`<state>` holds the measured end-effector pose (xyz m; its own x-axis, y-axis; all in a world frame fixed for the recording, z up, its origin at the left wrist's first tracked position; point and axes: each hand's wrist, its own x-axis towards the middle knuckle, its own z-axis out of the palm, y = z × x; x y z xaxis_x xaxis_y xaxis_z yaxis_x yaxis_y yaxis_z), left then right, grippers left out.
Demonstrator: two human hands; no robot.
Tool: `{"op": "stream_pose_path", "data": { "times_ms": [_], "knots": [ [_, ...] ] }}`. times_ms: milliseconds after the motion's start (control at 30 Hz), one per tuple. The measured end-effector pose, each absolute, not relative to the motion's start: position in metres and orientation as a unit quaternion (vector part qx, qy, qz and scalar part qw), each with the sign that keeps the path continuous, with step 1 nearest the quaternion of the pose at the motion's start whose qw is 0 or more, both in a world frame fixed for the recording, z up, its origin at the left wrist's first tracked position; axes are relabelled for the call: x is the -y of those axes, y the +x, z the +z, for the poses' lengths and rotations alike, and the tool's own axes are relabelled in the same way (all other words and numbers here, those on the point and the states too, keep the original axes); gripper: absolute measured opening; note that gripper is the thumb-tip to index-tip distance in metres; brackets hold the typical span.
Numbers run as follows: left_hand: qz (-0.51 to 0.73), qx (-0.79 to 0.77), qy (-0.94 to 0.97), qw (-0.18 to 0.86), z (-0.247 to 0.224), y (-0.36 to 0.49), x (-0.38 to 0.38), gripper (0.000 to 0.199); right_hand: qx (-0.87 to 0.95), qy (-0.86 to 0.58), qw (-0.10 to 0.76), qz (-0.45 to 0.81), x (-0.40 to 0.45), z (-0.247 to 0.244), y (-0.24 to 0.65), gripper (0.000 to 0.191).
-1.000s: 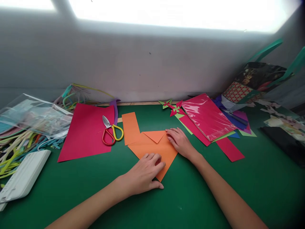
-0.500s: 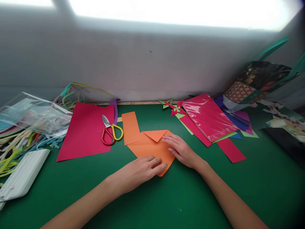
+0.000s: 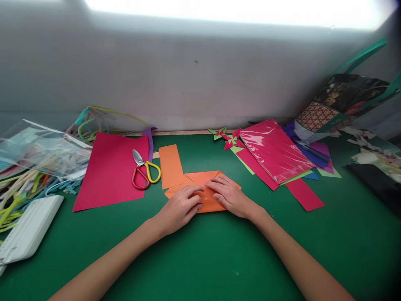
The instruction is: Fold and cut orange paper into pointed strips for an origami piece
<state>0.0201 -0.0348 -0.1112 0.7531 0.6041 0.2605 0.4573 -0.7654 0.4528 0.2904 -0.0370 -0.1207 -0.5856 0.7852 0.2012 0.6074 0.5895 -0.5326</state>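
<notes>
A sheet of orange paper point(image 3: 196, 179) lies in front of me on the green table, its lower edge folded up into a straight crease. My left hand point(image 3: 183, 205) is on its left part, with fingers bent and closed on the folded-up flap. The fingertips partly hide the flap's point. My right hand point(image 3: 230, 194) lies on the right part, fingers stretched out across the sheet. A smaller orange strip point(image 3: 171, 166) touches the sheet's upper left.
Scissors point(image 3: 145, 169) with one red and one yellow handle rest on a red sheet point(image 3: 109, 175) at left. A white paper trimmer point(image 3: 33, 228) lies beyond it. Red-green paper stars point(image 3: 232, 140) and a wrapped red paper pack point(image 3: 275, 150) are at right. A patterned bag point(image 3: 319, 117) stands behind.
The orange paper's lower point has been folded upward, leaving a straight bottom edge. My left hand moved up with it, and my right hand shifted slightly left over the sheet.
</notes>
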Motion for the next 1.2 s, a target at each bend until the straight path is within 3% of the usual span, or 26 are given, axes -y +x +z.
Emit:
{"op": "stream_pose_path", "data": {
  "times_ms": [133, 300, 500, 667, 1000, 1200],
  "knots": [
    [0.168, -0.288, 0.92, 0.208, -0.114, 0.022, 0.032, 0.019, 0.847, -0.399, 0.281, 0.208, 0.043, -0.121, 0.293, 0.042],
    [0.164, -0.312, 0.901, 0.252, -0.114, 0.023, 0.03, 0.021, 0.777, -0.464, 0.356, 0.233, 0.063, -0.114, 0.288, 0.023],
    [0.171, -0.332, 0.89, 0.262, -0.111, 0.025, 0.028, 0.023, 0.806, -0.44, 0.325, 0.226, 0.069, -0.118, 0.277, 0.024],
    [0.166, -0.343, 0.887, 0.262, -0.112, 0.021, 0.027, 0.047, 0.812, -0.44, 0.316, 0.218, 0.065, -0.124, 0.275, 0.026],
    [0.138, -0.274, 0.939, 0.156, -0.117, 0.018, 0.022, 0.039, 0.824, -0.458, 0.271, 0.196, 0.066, -0.125, 0.274, 0.03],
    [0.137, -0.254, 0.951, 0.107, -0.126, 0.016, 0.021, 0.042, 0.854, -0.46, 0.217, 0.111, 0.071, -0.12, 0.273, 0.03]
  ]
}}
